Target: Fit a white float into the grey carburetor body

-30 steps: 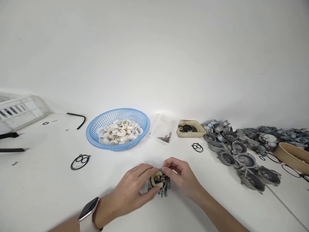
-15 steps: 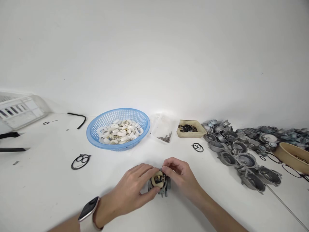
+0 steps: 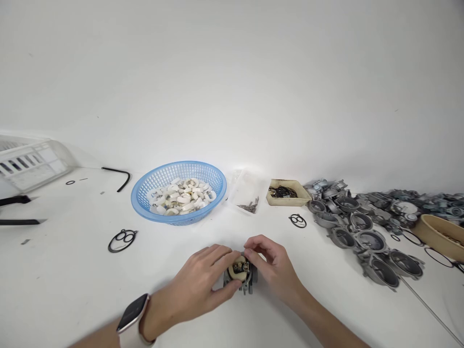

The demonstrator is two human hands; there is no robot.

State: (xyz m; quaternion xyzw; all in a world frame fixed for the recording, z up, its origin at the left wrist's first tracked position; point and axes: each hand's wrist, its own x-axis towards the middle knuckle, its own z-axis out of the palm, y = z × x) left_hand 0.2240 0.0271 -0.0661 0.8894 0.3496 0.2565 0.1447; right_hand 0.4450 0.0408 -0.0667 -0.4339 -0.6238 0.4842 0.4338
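Note:
A small grey carburetor body [image 3: 247,287] rests on the white table in front of me, its open side facing up. Inside it sits a cream-coloured float [image 3: 237,276] with brass parts in the middle. My left hand [image 3: 206,273], with a watch on its wrist, is wrapped around the carburetor's left side, thumb near and fingers on the far edge. At the far right edge of the body, my right hand [image 3: 270,261] has thumb and forefinger pinched together. Whatever lies between those fingertips is too small or hidden to make out.
Behind stands a blue basket [image 3: 136,205] of white floats. Beside it are a plastic bag [image 3: 250,186] with small metal pins and a tray [image 3: 289,200] of black rings. Grey carburetor bodies [image 3: 369,240] pile up on the right. Black gaskets [image 3: 122,240] lie at left.
The view has shifted very slightly. Both hands stay at the carburetor in nearly the same pose, and nothing has visibly been picked up or let go.

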